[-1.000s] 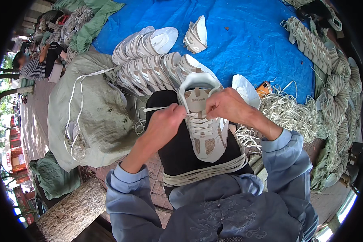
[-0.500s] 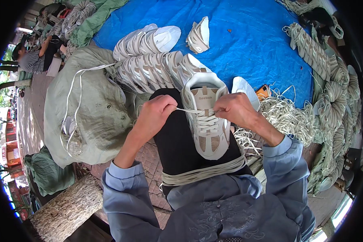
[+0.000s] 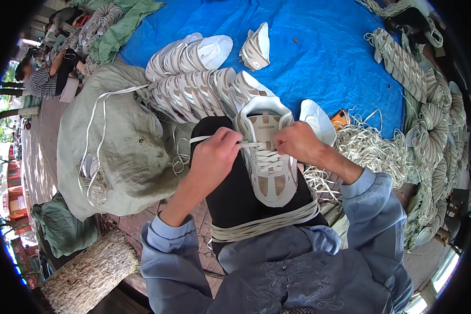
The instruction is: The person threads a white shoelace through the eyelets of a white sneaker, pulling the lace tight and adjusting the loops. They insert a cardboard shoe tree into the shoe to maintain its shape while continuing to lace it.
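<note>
A white and beige sneaker upper (image 3: 273,183) rests on the black cloth (image 3: 227,196) over my lap, its toe toward me. White lacing (image 3: 268,160) crosses its front below the tongue. My left hand (image 3: 216,156) is closed in a pinch on a white shoelace (image 3: 251,144), left of the upper. The lace runs from those fingers to the upper eyelets, and a stretch sticks out behind the hand. My right hand (image 3: 302,142) is closed against the right eyelet edge; its fingertips hide what they pinch. A bundle of laces (image 3: 267,225) lies across my lap.
Nested sneaker uppers (image 3: 188,94) lie ahead on a blue tarp (image 3: 329,47), with a single upper (image 3: 256,47) beyond. Loose laces (image 3: 371,149) heap at right, beside an orange object (image 3: 340,119). A pale sack (image 3: 125,152) stands at left. Another person (image 3: 39,78) sits far left.
My left hand has moved right and slightly down, closer to the upper, and the lace between the hands is shorter. My right hand has shifted slightly left.
</note>
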The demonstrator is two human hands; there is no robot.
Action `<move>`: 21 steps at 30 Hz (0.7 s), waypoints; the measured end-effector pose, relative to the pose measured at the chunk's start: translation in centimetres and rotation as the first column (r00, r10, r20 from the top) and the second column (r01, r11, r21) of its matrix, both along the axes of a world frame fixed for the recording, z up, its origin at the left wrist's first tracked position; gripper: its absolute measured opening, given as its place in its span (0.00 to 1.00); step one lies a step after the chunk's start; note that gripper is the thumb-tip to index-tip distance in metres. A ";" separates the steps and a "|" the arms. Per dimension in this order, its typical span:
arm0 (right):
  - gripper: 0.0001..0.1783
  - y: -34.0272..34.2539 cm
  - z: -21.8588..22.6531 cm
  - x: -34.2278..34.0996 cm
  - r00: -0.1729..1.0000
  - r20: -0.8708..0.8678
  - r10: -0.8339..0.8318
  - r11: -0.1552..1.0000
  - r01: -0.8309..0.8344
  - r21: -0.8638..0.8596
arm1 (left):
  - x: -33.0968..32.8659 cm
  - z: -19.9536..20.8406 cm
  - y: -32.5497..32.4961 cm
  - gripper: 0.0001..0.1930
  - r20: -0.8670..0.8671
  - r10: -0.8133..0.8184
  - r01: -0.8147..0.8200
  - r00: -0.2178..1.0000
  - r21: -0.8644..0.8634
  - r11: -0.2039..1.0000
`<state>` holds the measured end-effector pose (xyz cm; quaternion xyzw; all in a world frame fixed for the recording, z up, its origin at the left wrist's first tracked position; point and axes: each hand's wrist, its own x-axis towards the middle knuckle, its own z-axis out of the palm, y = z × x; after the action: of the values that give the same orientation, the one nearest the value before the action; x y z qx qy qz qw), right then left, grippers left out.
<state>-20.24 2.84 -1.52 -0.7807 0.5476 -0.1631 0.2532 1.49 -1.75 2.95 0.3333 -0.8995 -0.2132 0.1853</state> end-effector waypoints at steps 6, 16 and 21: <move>0.04 2.2 -0.9 -2.8 0.903 0.309 -0.299 0.949 0.249 0.192 | -3.9 -1.5 2.4 0.08 0.114 -0.155 0.181 0.981 -0.264 0.947; 0.06 1.6 -1.1 -2.3 0.777 0.542 -0.322 0.940 0.195 0.279 | -6.9 -2.7 2.2 0.05 0.401 -0.128 0.274 0.907 -0.331 0.903; 0.04 1.2 -1.9 -2.2 0.687 0.635 -0.353 0.927 0.163 0.339 | -7.1 -2.6 1.9 0.04 0.469 -0.129 0.286 0.874 -0.281 0.916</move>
<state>-22.47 4.04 -3.42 -0.5395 0.5363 -0.4019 0.5097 -5.57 0.13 0.38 0.2353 -0.9719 0.0084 0.0073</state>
